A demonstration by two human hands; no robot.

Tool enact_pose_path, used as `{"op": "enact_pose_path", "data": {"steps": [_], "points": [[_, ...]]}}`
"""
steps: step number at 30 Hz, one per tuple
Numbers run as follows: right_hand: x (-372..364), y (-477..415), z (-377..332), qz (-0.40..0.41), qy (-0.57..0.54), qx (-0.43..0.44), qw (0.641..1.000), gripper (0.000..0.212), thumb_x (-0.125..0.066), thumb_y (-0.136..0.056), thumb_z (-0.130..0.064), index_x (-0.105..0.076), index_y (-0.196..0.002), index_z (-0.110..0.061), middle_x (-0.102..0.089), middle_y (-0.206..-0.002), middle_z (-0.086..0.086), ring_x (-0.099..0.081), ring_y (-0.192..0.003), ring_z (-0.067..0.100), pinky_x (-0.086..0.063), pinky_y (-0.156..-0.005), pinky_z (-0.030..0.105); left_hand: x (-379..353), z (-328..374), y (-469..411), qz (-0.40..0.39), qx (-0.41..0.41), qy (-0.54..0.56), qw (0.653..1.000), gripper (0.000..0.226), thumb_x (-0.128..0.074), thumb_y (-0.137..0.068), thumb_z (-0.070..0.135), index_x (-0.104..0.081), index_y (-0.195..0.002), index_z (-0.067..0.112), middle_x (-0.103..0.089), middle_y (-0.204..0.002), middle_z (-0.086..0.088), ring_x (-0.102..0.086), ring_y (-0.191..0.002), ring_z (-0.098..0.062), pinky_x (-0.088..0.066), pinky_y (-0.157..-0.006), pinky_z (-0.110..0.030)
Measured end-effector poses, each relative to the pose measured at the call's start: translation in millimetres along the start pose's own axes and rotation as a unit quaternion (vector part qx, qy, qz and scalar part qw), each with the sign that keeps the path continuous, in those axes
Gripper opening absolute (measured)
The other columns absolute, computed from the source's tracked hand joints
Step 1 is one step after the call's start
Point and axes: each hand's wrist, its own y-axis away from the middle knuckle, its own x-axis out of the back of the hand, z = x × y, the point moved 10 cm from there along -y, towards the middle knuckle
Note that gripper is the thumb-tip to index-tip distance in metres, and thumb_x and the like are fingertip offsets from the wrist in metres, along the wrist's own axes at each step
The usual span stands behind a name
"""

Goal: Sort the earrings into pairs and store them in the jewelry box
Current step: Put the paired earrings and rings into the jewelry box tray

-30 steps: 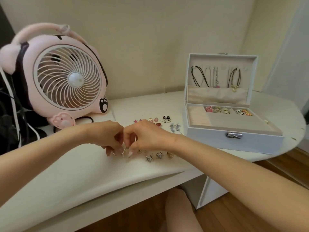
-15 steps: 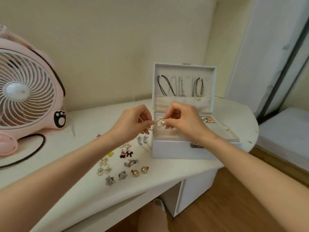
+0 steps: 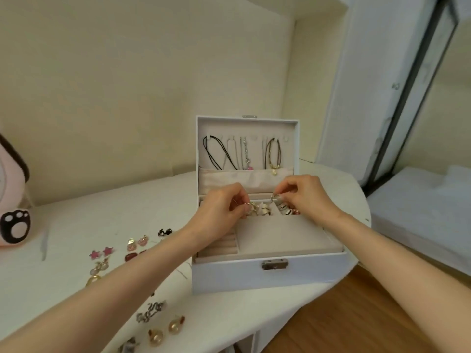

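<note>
White desk (image 3: 76, 220) in a cream-walled corner, wood floor (image 3: 356, 317) below. Open white jewelry box (image 3: 242, 276) sits by the desk's right edge, necklaces (image 3: 220, 154) hanging in its lid. Over its back compartments, left hand (image 3: 219, 211) fingers pinch a gold earring (image 3: 251, 207), right hand (image 3: 307, 197) fingers pinch a silvery earring (image 3: 274, 198). Plenty of loose earrings (image 3: 132, 245) lie toward the desk's front-left.

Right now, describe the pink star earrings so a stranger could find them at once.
Start at the open white jewelry box on the white table, then look left to the loose earrings. The pink star earrings lie at that group's left edge; they alone are five-pointed stars, while their neighbours are round or rectangular.
</note>
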Motion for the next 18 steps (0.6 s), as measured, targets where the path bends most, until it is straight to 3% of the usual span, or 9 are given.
{"op": "enact_pose_path", "data": {"steps": [3, 6, 10, 15, 18], "points": [[-6, -6, -1, -0.025, 0.037, 0.01, 0.999, 0.013, -0.073, -0.073, 0.002, -0.074, -0.076, -0.011, -0.063, -0.066, -0.008, -0.056, -0.063, -0.002, -0.041, -0.058, 0.003, -3, 1, -9, 0.004, -0.015, -0.016, 1.0, 0.009, -0.061, -0.085, 0.01, -0.058, -0.081, 0.017, -0.059, -0.072, 0.007, -0.056, -0.067, -0.011, -0.045, -0.063, -0.022], [-8, -10, -1, -0.034, 0.047, 0.015, 0.998, 0.013, -0.074, -0.073, 0.001, -0.074, -0.076, -0.011, -0.069, -0.072, 0.0, -0.063, -0.07, 0.006, -0.046, -0.066, 0.008, -4, 5, -9, 0.016, -0.043, -0.021, 0.999, 0.006, -0.061, -0.085, 0.01, -0.059, -0.083, 0.016, -0.059, -0.074, 0.005, -0.056, -0.068, -0.011, -0.044, -0.064, -0.02], [-10, -9, 2, -0.055, 0.032, 0.008, 0.998, 0.012, -0.074, -0.073, 0.001, -0.073, -0.077, -0.01, -0.067, -0.07, -0.004, -0.061, -0.066, 0.002, -0.043, -0.06, 0.005, -7, 13, -8, 0.012, -0.084, -0.048, 0.995, 0.003, -0.062, -0.085, 0.012, -0.06, -0.085, 0.014, -0.06, -0.079, 0.004, -0.055, -0.071, -0.01, -0.044, -0.065, -0.018], [-7, -5, 1, -0.073, 0.058, 0.009, 0.996, 0.011, -0.076, -0.071, -0.003, -0.073, -0.073, -0.014, -0.065, -0.069, -0.007, -0.058, -0.069, 0.007, -0.046, -0.066, 0.019, -6, 12, -7, 0.014, -0.092, -0.041, 0.995, 0.001, -0.061, -0.085, 0.01, -0.061, -0.086, 0.01, -0.061, -0.081, 0.0, -0.056, -0.072, -0.013, -0.046, -0.067, -0.023], [-8, -3, 2, -0.104, 0.095, 0.009, 0.99, 0.02, -0.078, -0.069, -0.003, -0.069, -0.065, -0.02, -0.067, -0.07, -0.006, -0.059, -0.067, 0.006, -0.047, -0.067, 0.021, -7, 13, -7, 0.011, -0.097, -0.045, 0.994, 0.002, -0.061, -0.086, 0.01, -0.06, -0.087, 0.012, -0.061, -0.083, 0.001, -0.056, -0.073, -0.012, -0.046, -0.067, -0.022]]}}
